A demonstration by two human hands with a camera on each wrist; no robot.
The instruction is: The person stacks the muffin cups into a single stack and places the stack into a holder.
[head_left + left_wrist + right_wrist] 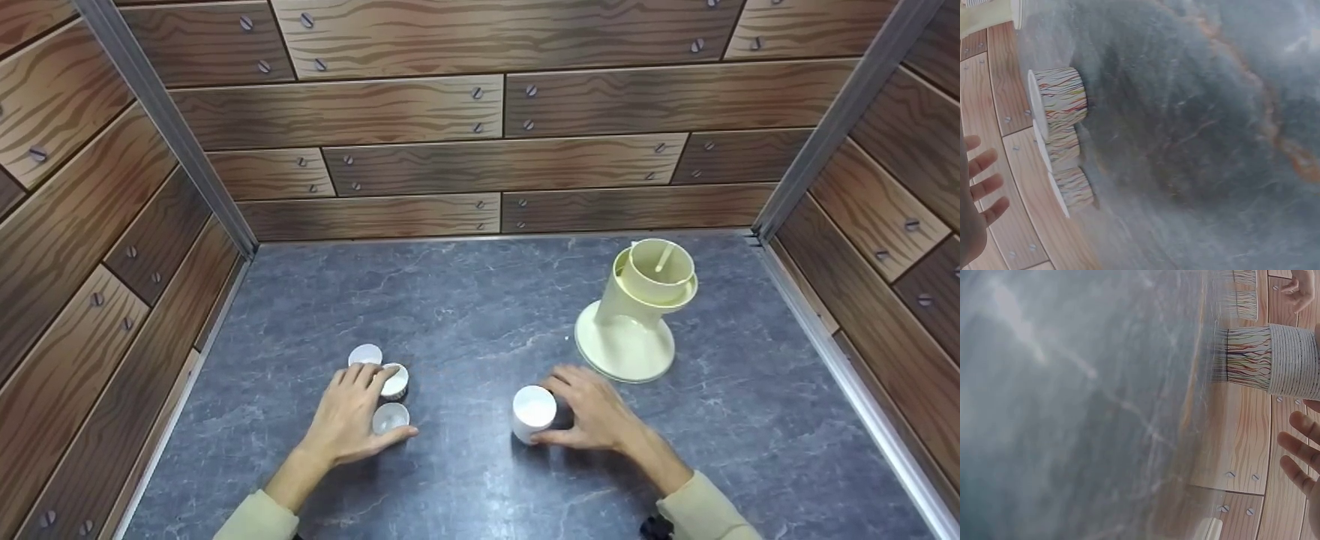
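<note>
Here, the left hand point(352, 416) lies flat on the grey tabletop point(465, 315), fingers straight and a little spread, touching 3 small paper cups point(391, 380) clustered just beside it. Further right, the right hand point(596, 412) curls its fingers round a stack of cups point(534, 412) near the cream dispenser stand point(637, 315). Judging from this, separating 1 more cup is in hand; that calls for a steady pinch on the stack's rim.
</note>
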